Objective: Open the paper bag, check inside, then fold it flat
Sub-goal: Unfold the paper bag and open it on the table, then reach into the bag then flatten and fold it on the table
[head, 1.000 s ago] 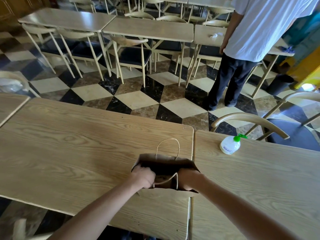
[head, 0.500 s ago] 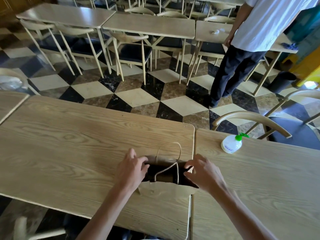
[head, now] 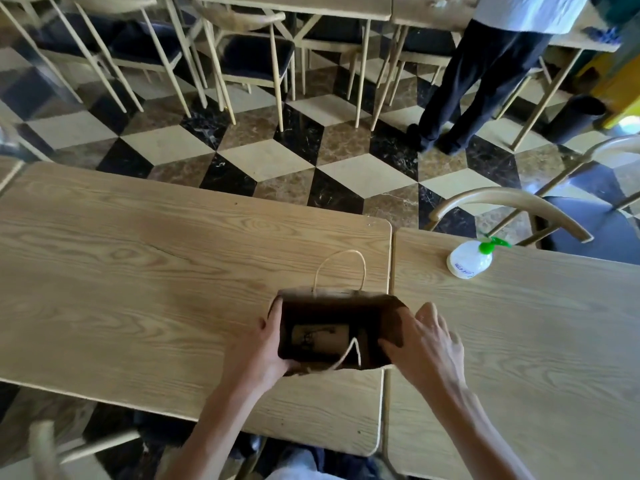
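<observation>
My left hand (head: 258,344) is pressed flat against the left wall of the paper bag (head: 332,332), fingers running up that side, thumb hooked low at the near left corner; palm contact plus a light clasp, not a full closed grasp. My right hand (head: 427,344) sits at the bag's right wall, fingers spread and loose, thumb tip touching the near right edge of the mouth; open, holding nothing.

The bag stands upright on the table (head: 138,271), mouth facing up, right at the seam where this table meets the next one. Long axis of the mouth runs left to right, so each hand is on a short end and the bag lies directly between them, slightly ahead of my wrists. Both hands about equally near; left has the firmer contact.

Inside: dark, a pale printed panel on the floor of the bag, otherwise looks empty, though the corners are too dark to tell. Near handle (head: 349,355) flopped inward, far handle (head: 341,268) lying on the table beyond the rim.

My guess: the check is under way, folding not yet begun. Flattening would mean pushing the short side walls inward along their creases, so the two hands are already on the right ends.

Farther off, to the right, a white bottle with green cap (head: 471,259), well apart from the bag
</observation>
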